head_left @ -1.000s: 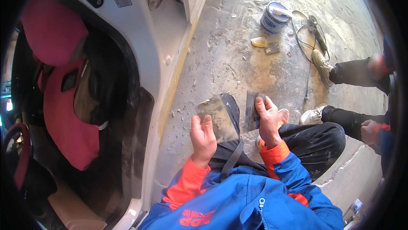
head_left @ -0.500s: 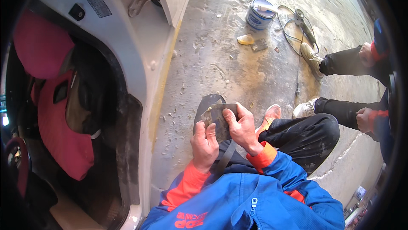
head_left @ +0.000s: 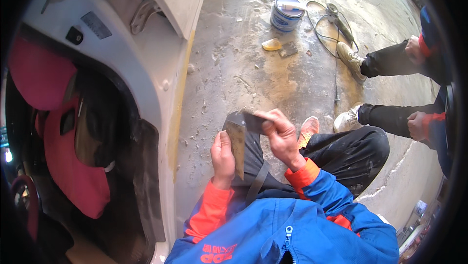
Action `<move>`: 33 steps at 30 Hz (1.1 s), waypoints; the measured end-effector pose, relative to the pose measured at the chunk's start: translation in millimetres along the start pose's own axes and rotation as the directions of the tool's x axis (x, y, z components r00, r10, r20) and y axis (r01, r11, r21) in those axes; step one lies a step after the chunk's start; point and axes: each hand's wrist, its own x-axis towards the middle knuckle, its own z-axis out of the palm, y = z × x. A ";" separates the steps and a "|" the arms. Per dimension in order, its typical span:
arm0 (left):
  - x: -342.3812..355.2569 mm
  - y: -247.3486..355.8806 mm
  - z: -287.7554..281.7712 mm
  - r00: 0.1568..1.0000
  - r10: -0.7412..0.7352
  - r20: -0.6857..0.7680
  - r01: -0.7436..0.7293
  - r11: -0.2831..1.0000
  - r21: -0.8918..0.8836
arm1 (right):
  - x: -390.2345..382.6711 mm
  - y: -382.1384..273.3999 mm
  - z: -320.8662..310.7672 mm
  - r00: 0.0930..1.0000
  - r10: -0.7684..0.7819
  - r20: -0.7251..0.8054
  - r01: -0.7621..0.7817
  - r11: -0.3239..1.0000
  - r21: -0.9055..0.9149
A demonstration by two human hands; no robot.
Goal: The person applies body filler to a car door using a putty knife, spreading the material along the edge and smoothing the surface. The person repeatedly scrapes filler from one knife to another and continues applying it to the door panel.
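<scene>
My left hand (head_left: 223,159) grips a flat putty spreader (head_left: 236,152) smeared with tan residue, held nearly upright by one edge. My right hand (head_left: 282,137) pinches a dark, thin, flat spreader (head_left: 253,123) between thumb and fingers. Its far end meets or overlaps the top of the tan-smeared spreader; exact contact is hard to make out. Both pieces are held above my bent knee in dark trousers (head_left: 256,159).
The white vehicle's open doorway (head_left: 165,86) with a pink-covered seat (head_left: 73,166) is at left. Ahead stand a blue can (head_left: 286,20), a yellow piece (head_left: 271,45), a dark flat plate (head_left: 288,49) and a corded angle grinder (head_left: 341,23). A co-worker's legs (head_left: 390,64) extend in from the right.
My hands have moved apart. The two flat spreaders, held together before, are now at an angle, the left one turned upright and the right one raised. The view has shifted slightly.
</scene>
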 end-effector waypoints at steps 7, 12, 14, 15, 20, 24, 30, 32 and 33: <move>20.2 20.0 26.2 0.969 0.241 -0.051 -0.190 0.863 0.467 | 2.7 -9.9 -6.4 0.973 -0.195 -0.122 0.099 0.834 -0.543; 10.8 9.3 36.9 0.734 0.633 0.245 -0.605 0.445 0.660 | 15.1 -8.8 4.2 0.889 -0.443 0.118 0.428 0.711 -0.558; 2.9 3.0 32.7 0.911 0.401 0.090 -0.309 0.522 0.795 | 20.6 11.2 -2.1 0.985 -0.085 -0.150 -0.051 0.687 -0.725; 3.1 1.6 28.5 0.907 0.408 0.103 -0.308 0.477 0.823 | 20.5 15.8 -6.5 0.976 -0.068 -0.207 -0.101 0.701 -0.706; 0.5 -9.0 24.8 0.879 0.433 0.201 -0.402 0.444 0.801 | 9.1 30.6 -5.4 0.999 0.013 -0.049 -0.040 0.802 -0.596; -4.3 -6.2 30.9 0.827 0.519 0.216 -0.471 0.431 0.770 | 4.8 21.7 -1.5 0.946 -0.304 -0.113 0.180 0.781 -0.598; 1.0 -1.8 18.3 0.675 0.647 0.355 -0.545 0.113 0.831 | 3.4 12.9 -10.5 0.947 -0.033 -0.319 -0.148 0.837 -0.527; 5.3 -4.5 9.3 0.692 0.602 0.399 -0.500 0.000 0.866 | -0.5 9.2 -9.7 0.950 -0.285 -0.130 0.167 0.813 -0.558; 8.5 -5.9 7.2 0.696 0.586 0.416 -0.508 -0.007 0.861 | -1.4 7.8 -8.0 0.922 -0.386 -0.001 0.303 0.726 -0.617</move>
